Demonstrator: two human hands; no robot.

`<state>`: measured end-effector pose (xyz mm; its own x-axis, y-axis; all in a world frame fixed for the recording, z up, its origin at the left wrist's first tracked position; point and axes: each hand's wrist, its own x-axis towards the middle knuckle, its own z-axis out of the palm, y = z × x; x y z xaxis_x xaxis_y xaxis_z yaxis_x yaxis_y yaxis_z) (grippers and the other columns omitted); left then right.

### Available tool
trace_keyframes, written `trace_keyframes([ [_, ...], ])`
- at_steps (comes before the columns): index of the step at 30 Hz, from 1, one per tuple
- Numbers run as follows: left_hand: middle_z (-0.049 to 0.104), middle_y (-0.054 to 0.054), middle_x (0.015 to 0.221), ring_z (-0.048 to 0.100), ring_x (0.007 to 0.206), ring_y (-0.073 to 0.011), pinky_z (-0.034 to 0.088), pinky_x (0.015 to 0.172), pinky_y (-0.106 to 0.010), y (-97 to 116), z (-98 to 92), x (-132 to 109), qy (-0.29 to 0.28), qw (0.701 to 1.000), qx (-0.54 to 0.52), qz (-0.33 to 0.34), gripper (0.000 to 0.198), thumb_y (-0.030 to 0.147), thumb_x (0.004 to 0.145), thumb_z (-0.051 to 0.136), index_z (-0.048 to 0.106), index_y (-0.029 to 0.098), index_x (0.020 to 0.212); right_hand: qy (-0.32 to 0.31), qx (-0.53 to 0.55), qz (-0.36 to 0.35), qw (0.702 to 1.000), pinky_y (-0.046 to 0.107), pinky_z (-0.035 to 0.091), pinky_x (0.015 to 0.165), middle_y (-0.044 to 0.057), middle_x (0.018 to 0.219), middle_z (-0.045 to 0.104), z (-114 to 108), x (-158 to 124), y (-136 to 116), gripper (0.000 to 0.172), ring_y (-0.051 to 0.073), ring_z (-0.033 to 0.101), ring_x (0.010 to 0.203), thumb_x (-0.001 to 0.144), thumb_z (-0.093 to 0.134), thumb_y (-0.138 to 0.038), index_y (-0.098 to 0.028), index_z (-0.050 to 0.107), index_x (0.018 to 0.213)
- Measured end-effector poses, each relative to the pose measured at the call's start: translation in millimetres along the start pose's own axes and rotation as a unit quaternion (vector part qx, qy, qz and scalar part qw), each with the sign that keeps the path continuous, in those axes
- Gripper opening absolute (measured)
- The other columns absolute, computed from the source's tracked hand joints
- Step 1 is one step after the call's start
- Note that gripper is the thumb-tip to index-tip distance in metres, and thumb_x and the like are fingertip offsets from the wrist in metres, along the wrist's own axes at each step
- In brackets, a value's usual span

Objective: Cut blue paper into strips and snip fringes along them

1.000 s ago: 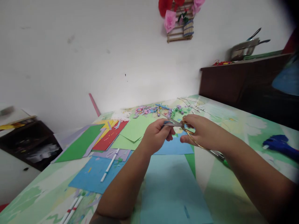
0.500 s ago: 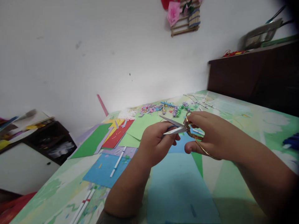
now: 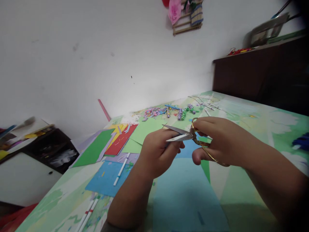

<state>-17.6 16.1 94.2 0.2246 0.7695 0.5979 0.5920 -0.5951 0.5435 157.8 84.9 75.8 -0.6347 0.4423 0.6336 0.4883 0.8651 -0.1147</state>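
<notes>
My right hand (image 3: 212, 141) holds a pair of scissors (image 3: 180, 137) with gold handles, its blades spread and pointing left. The fingers and thumb sit at the handle loops. Just left of it, my left hand (image 3: 158, 149) is closed in a pinch beside the blades, its far side hidden from me. A small dark blue bit shows by its thumb; what it grips I cannot make out. Below both hands a light blue sheet (image 3: 185, 196) lies on the table, and another blue sheet (image 3: 185, 149) shows behind them.
Green card (image 3: 94, 148), red card (image 3: 122, 138) and a blue sheet (image 3: 106, 177) lie at the left with white markers (image 3: 122, 169). Paper scraps (image 3: 154, 112) and curled strips (image 3: 181, 113) sit at the back. A dark cabinet (image 3: 256, 74) stands right, a shelf (image 3: 29, 167) left.
The scissor blades have shifted slightly left over my left hand, and the dark blue bit shows less. The whole view has tilted a little; both hands stay in nearly the same place.
</notes>
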Motion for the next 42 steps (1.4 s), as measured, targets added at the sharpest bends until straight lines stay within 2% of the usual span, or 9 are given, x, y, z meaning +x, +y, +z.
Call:
trace_keyframes([
  [3, 0.060, 0.000, 0.056, 0.056, 0.051, -0.0100, 0.043, 0.051, -0.021, 0, -0.2, 0, -0.004, 1.000, -0.011, 0.008, 0.023, 0.010, 0.076, 0.045, 0.062, 0.018, 0.063, 0.018, -0.031, 0.000, 0.999, 0.026, 0.026, 0.045, 0.001, 0.057, 0.045, -1, -1, -1, 0.057, 0.014, 0.038, 0.051, 0.054, 0.041, -0.079, -0.022, 0.036, 0.059],
  [7, 0.059, 0.000, 0.055, 0.055, 0.047, -0.0073, 0.044, 0.048, -0.018, 0, -1.8, 0, -0.030, 0.998, -0.051, 0.007, 0.024, 0.014, 0.078, 0.044, 0.060, 0.016, 0.060, -0.009, -0.052, 0.008, 0.999, 0.025, 0.026, 0.047, 0.001, 0.058, 0.046, -5, -1, -2, 0.057, 0.013, 0.039, 0.051, 0.054, 0.042, -0.078, -0.021, 0.040, 0.058],
  [11, 0.059, 0.001, 0.054, 0.055, 0.045, -0.0065, 0.044, 0.044, -0.017, -1, -4.9, 2, -0.083, 0.989, -0.119, -0.029, 0.021, 0.018, 0.079, 0.045, 0.059, 0.013, 0.063, -0.027, -0.056, -0.001, 0.998, 0.024, 0.025, 0.046, 0.000, 0.056, 0.047, -11, 0, -3, 0.055, 0.014, 0.041, 0.052, 0.058, 0.045, -0.074, -0.020, 0.045, 0.059],
  [14, 0.060, 0.001, 0.053, 0.055, 0.044, -0.0069, 0.045, 0.043, -0.017, 0, -6.3, 2, -0.097, 0.980, -0.163, -0.053, 0.015, 0.018, 0.077, 0.049, 0.060, 0.013, 0.069, -0.022, -0.054, -0.014, 0.998, 0.024, 0.025, 0.046, 0.001, 0.055, 0.047, -14, 0, -4, 0.053, 0.014, 0.041, 0.052, 0.059, 0.047, -0.072, -0.019, 0.049, 0.061],
  [19, 0.060, 0.000, 0.054, 0.054, 0.044, -0.0070, 0.046, 0.044, -0.018, 3, -5.3, -2, -0.071, 0.975, -0.189, -0.092, 0.015, 0.019, 0.076, 0.050, 0.061, 0.014, 0.068, -0.029, -0.046, -0.008, 0.998, 0.024, 0.024, 0.046, 0.001, 0.056, 0.047, -15, 0, -2, 0.053, 0.013, 0.041, 0.051, 0.059, 0.047, -0.072, -0.019, 0.049, 0.061],
  [22, 0.061, 0.000, 0.055, 0.056, 0.047, -0.0073, 0.047, 0.045, -0.017, 2, -5.7, -1, -0.082, 0.979, -0.172, -0.071, 0.017, 0.016, 0.076, 0.050, 0.061, 0.014, 0.064, -0.032, -0.046, -0.007, 0.998, 0.024, 0.026, 0.047, 0.002, 0.060, 0.049, -15, 0, 0, 0.054, 0.015, 0.042, 0.055, 0.058, 0.048, -0.072, -0.019, 0.048, 0.064],
  [28, 0.064, 0.001, 0.059, 0.060, 0.052, -0.0080, 0.049, 0.047, -0.016, -1, -2.7, 2, 0.011, 0.988, -0.142, -0.052, 0.016, 0.012, 0.075, 0.048, 0.062, 0.014, 0.067, -0.050, -0.030, -0.031, 0.998, 0.026, 0.030, 0.053, 0.003, 0.066, 0.049, -14, 1, 4, 0.055, 0.017, 0.043, 0.062, 0.059, 0.048, -0.072, -0.018, 0.047, 0.070],
  [30, 0.064, 0.001, 0.060, 0.061, 0.054, -0.0080, 0.049, 0.047, -0.015, -1, 0.4, 2, 0.023, 0.992, -0.116, -0.039, 0.017, 0.010, 0.074, 0.048, 0.063, 0.015, 0.067, -0.051, -0.031, -0.028, 0.998, 0.026, 0.029, 0.052, 0.003, 0.065, 0.048, -14, 1, 4, 0.055, 0.017, 0.043, 0.061, 0.060, 0.045, -0.073, -0.018, 0.046, 0.069],
  [42, 0.066, 0.000, 0.065, 0.062, 0.056, -0.0094, 0.050, 0.052, -0.019, -1, 6.0, -2, 0.010, 0.999, -0.022, 0.023, 0.021, 0.008, 0.076, 0.043, 0.063, 0.015, 0.072, -0.058, -0.031, -0.021, 0.998, 0.024, 0.027, 0.050, 0.000, 0.062, 0.044, -18, -2, -2, 0.053, 0.015, 0.040, 0.058, 0.061, 0.044, -0.072, -0.020, 0.042, 0.065],
])
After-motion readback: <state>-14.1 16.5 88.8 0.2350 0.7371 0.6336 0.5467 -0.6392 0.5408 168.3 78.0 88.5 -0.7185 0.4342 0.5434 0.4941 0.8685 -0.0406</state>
